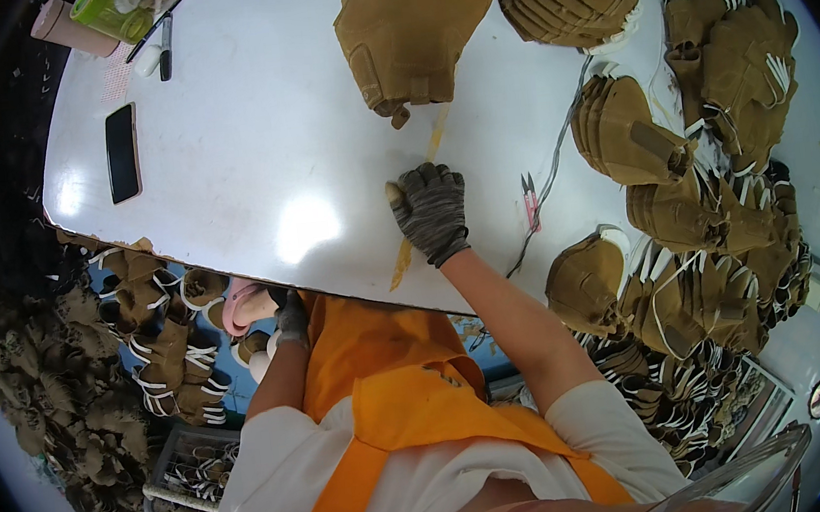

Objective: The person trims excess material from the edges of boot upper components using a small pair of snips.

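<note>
The gloved right hand (430, 212) is pressed, fingers curled, on a yellow strip (417, 206) near the surface's (251, 143) near edge. The left hand (290, 317) is lowered below that edge; its grip cannot be told. One phone (123, 152) lies at the left edge.

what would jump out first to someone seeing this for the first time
The heaps of tan shoe uppers crowding the right side of the white table. Next, the right hand in a grey knit glove, pressed on the table at mid-frame over a yellowish strip. The left hand, also gloved, hangs below the table edge near more uppers, above an orange apron.
</note>
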`<state>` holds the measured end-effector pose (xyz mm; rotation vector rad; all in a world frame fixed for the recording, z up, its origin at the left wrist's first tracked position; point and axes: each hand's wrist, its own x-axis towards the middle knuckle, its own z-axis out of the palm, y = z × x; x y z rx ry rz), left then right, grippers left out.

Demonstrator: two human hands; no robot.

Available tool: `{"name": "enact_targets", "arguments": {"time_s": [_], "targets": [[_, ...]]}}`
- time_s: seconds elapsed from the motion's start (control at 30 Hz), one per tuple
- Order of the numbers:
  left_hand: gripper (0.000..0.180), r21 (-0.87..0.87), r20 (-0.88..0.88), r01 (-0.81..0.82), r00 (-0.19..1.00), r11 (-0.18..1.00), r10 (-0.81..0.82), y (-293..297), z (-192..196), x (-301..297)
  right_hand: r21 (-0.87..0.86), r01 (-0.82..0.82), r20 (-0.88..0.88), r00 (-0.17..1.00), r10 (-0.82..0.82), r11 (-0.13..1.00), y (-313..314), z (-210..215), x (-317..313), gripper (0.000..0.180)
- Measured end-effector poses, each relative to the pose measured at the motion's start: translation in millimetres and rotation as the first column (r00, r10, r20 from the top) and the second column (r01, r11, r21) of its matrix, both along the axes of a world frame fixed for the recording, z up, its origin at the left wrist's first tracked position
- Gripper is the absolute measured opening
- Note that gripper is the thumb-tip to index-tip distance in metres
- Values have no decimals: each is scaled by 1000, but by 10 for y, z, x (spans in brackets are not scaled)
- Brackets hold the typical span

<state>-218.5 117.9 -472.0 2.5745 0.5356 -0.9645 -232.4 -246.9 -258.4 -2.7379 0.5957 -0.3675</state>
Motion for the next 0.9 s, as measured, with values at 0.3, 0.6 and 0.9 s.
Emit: {"name": "enact_targets", "arguments": {"time_s": [0.3,0.6,0.9], "targets": [[84,-25,21,3,1000,1000,-2,48,-123,77,-146,-71,-235,971,35,987,7,-149,-11,17],[90,-252,139,-586,766,770,628,119,-652,-447,-168,-34,18,999,38,985,80,-209,24,21],[50,-325,-92,-752,629,574,772,449,-602,171,-147,-36,9,999,38,988,77,-231,10,22]]}}
